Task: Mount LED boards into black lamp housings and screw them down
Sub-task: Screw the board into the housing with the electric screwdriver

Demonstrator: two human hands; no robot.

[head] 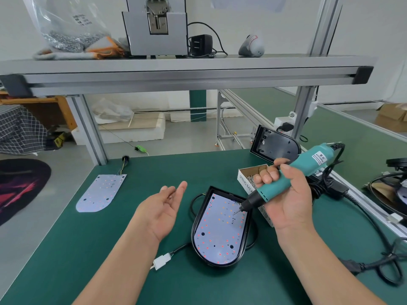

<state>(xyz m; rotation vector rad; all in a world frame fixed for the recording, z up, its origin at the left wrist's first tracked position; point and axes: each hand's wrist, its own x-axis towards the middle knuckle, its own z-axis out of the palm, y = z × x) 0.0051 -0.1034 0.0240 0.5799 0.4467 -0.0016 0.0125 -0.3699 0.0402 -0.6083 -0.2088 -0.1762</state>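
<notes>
A black lamp housing (195,236) lies on the green table with a white LED board (217,232) seated inside it. My right hand (286,194) grips a teal electric screwdriver (293,176); its bit tip points down at the board's upper right area. My left hand (161,209) hovers palm-up left of the housing, fingers straight and relaxed. A small screw seems to lie on its fingers, too tiny to be sure. A second loose LED board (99,193) lies at the far left. An empty black housing (275,144) leans at the back right.
A cardboard box of screws (251,176) stands behind the screwdriver. A white connector (160,260) on a black wire trails from the housing. The screwdriver's black cable (374,230) loops along the right table edge. An aluminium shelf (187,73) spans overhead.
</notes>
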